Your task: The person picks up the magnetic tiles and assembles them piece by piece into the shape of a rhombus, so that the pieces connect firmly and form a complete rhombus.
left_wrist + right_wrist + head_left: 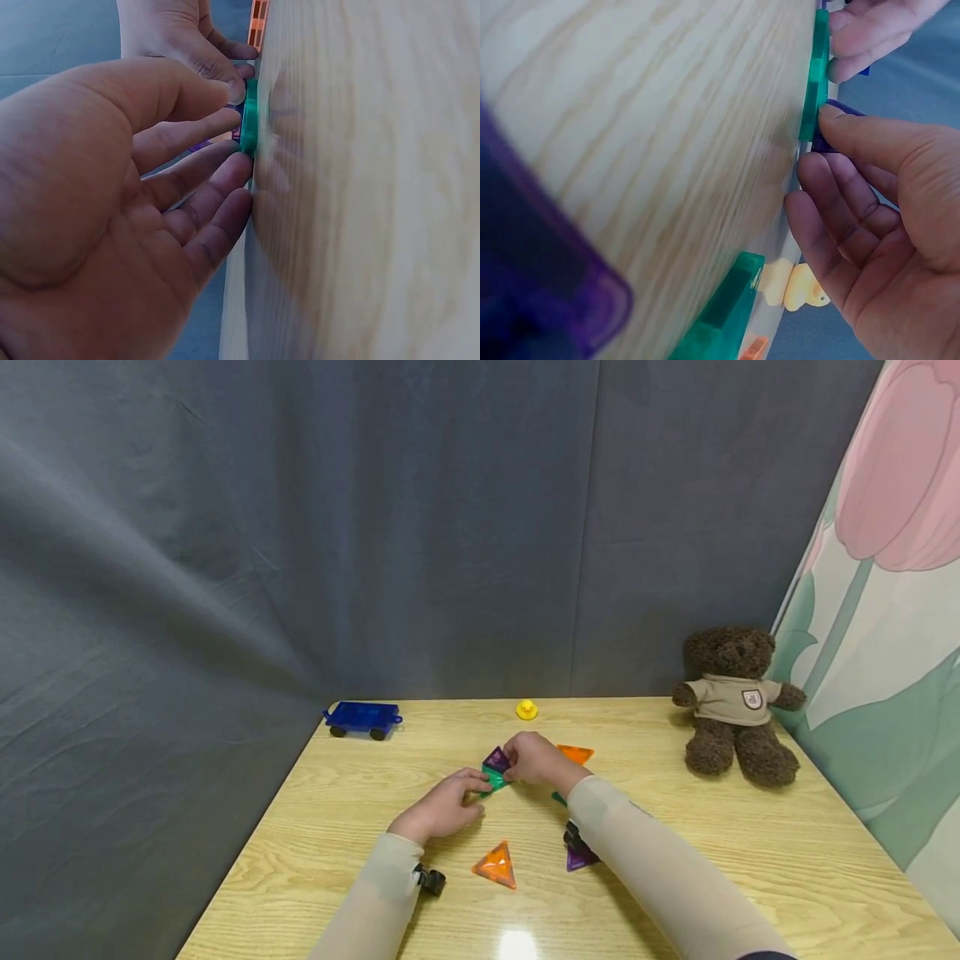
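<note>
On the table, a purple triangular magnetic tile (496,758) stands against the far edge of a green triangular magnetic tile (495,778). The right hand (540,758) pinches the purple tile at its right corner; the right wrist view shows the thumb (840,124) pressed on it. From the near left, the left hand (442,806) rests its fingertips on the green tile, fingers fairly straight and thumb apart. Part of the purple tile hides behind the right hand's fingers.
An orange triangular tile (497,865) lies in front of the hands. Another orange tile (576,753), a green one (724,311) and a purple one (581,858) lie by the right arm. Farther back are a blue wheeled cart (363,717), a yellow duck (527,709) and a teddy bear (731,703).
</note>
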`<state>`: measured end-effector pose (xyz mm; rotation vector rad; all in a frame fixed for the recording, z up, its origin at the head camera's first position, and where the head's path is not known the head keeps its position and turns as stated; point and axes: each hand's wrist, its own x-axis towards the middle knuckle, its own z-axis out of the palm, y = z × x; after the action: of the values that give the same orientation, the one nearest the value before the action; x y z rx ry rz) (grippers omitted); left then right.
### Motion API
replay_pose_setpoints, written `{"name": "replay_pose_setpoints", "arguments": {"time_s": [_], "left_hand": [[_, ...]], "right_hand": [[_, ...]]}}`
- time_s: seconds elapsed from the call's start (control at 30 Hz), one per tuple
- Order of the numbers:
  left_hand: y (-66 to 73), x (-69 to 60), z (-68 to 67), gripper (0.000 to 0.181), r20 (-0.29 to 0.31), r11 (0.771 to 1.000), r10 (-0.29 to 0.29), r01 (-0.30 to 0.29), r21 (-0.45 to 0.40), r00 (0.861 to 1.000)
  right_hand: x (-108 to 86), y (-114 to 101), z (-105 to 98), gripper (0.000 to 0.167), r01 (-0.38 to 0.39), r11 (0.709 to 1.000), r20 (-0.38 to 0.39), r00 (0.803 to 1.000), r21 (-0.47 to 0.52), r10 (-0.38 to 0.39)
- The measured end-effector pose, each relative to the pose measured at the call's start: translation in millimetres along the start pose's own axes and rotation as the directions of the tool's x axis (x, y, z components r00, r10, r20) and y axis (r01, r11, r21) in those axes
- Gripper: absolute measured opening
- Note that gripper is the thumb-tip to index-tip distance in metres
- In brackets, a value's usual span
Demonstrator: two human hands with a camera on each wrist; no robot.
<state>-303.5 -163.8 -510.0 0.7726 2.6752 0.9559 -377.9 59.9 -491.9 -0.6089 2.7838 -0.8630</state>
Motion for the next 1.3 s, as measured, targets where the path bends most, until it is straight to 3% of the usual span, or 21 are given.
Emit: {"name": "replay_pose_setpoints", "arguments": {"time_s": [0.23, 0.57, 0.77, 1.3], "left_hand": [[1.3, -4.0, -1.2, 0.038, -0.019, 0.997, -0.021, 0.019, -0.081, 1.000], [-2.4, -14.3, -2.0, 0.036, -0.041, 0.997, -0.035, 0.032, -0.072, 0.999], [-2.2, -23.6, -2.8, 0.036, -0.023, 0.998, -0.036, 0.034, -0.055, 0.999], [6.7, -43.2, 5.3, 0.053, 0.051, 0.986, -0.007, 0.016, -0.168, 0.999]], "right_hand": [[2.0, 5.5, 2.0, 0.025, -0.022, 1.000, -0.022, 1.000, -0.005, 0.022], [-2.5, 12.7, -3.4, 0.018, -0.014, 1.000, -0.024, 1.000, 0.004, 0.014], [-7.7, 13.6, -8.3, 0.020, -0.017, 1.000, -0.018, 1.000, 0.021, 0.017], [-16.7, 27.8, -18.0, 0.015, -0.043, 0.999, 0.021, 0.999, 0.009, 0.043]]}}
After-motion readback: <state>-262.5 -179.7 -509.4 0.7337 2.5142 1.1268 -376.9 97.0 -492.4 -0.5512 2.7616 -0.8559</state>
